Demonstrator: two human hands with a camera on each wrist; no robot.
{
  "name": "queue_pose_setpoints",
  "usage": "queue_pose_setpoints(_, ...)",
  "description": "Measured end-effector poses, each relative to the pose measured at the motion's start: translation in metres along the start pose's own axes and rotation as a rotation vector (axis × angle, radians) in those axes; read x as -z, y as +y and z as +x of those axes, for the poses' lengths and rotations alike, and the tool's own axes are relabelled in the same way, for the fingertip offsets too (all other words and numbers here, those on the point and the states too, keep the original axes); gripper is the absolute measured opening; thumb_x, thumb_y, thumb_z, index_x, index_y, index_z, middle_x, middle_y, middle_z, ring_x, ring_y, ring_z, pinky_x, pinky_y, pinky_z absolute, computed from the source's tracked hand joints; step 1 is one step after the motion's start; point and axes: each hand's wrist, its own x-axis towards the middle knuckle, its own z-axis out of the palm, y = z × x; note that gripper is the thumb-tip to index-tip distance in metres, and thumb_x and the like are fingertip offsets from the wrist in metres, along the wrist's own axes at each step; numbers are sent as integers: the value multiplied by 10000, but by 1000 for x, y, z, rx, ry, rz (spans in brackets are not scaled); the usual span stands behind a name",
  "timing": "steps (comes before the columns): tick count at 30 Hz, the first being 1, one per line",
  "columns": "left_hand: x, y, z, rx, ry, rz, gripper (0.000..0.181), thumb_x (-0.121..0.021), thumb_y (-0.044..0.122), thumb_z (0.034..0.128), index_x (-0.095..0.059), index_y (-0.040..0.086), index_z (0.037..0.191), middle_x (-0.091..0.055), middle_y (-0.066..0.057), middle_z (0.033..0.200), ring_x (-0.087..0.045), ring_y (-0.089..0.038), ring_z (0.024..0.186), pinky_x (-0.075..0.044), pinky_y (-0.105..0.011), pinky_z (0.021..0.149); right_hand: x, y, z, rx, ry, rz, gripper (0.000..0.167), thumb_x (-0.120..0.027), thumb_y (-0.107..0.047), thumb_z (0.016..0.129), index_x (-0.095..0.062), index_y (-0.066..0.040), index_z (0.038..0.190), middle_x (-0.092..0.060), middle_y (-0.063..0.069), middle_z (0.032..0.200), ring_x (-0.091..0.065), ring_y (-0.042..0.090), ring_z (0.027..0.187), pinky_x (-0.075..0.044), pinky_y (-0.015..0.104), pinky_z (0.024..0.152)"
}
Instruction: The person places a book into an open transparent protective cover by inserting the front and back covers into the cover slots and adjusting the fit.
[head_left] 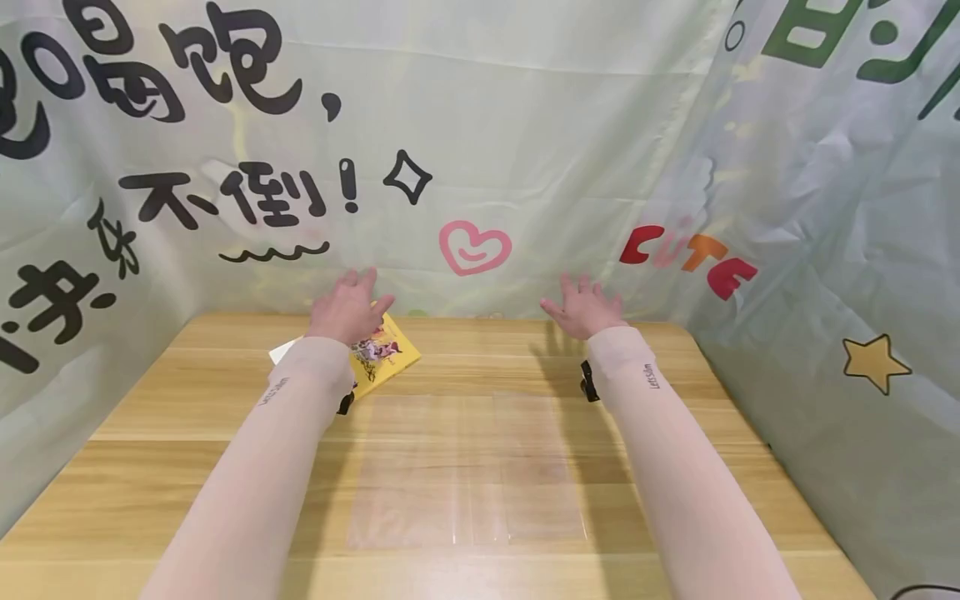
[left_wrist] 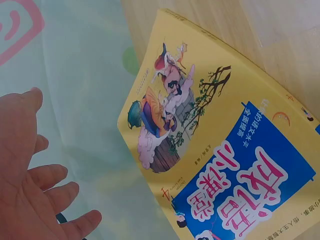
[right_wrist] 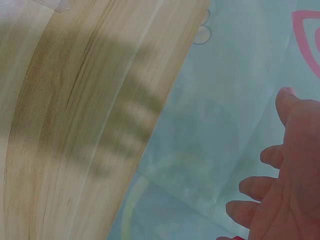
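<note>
In the head view the left hand (head_left: 347,310) is held out with fingers spread, over the back left of the table, holding nothing. Below and beside it lies a yellow book (head_left: 386,354) with a colourful cover, partly hidden by the wrist and sleeve. The left wrist view shows the book (left_wrist: 200,100) near the left hand (left_wrist: 30,180), not touched by the visible fingers. Over the back right, the right hand (head_left: 585,308) is likewise stretched out, fingers apart and holding nothing; its fingers also show in the right wrist view (right_wrist: 285,175). A clear plastic cover (head_left: 472,471) lies flat on the table between the forearms.
The wooden table (head_left: 187,467) ends at the back against a pale printed cloth (head_left: 525,125), which also hangs at both sides. A white item (head_left: 282,351) shows left of the book, mostly hidden by the left arm. A dark cord (head_left: 926,588) is at the lower right.
</note>
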Motion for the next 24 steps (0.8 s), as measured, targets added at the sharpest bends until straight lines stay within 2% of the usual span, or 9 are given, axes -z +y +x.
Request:
queue_pose_setpoints(6,1,-4,0,-2,-8,4,762,-394,518,1141,-174,75,1720,-174,-309,1757,-265,-535,1595,-345,-719,1223,-3,-4,1,4,-6,8,831,-348,-574,1137,-60,-70,1730,-68,321,1771,-86,556,1634,-71,788,1277)
queue_pose_setpoints(10,0,-4,1,5,-18,-6,750,-409,500,1142,-179,81,1720,-204,-298,1754,-285,-536,1587,-328,-714,1238,-4,-9,0,19,-9,9,818,-346,-573,1137,-95,-67,1728,-158,310,1762,-149,515,1641,-139,768,1283)
queue_pose_setpoints(17,0,-4,0,4,-17,-26,727,-439,481,1138,-234,79,1708,-276,-279,1739,-319,-513,1579,-345,-712,1229,-3,-22,3,51,-67,80,833,-359,-581,1135,-51,-93,1735,-150,250,1786,-137,441,1667,-174,706,1308)
queue_pose_setpoints(24,-2,-10,-3,-25,1,-37,707,-470,463,1131,-297,59,1684,-365,-291,1691,-370,-490,1555,-360,-707,1223,-8,-37,7,65,-68,76,829,-370,-586,1132,-84,-97,1736,-195,213,1788,-180,413,1666,-172,714,1306)
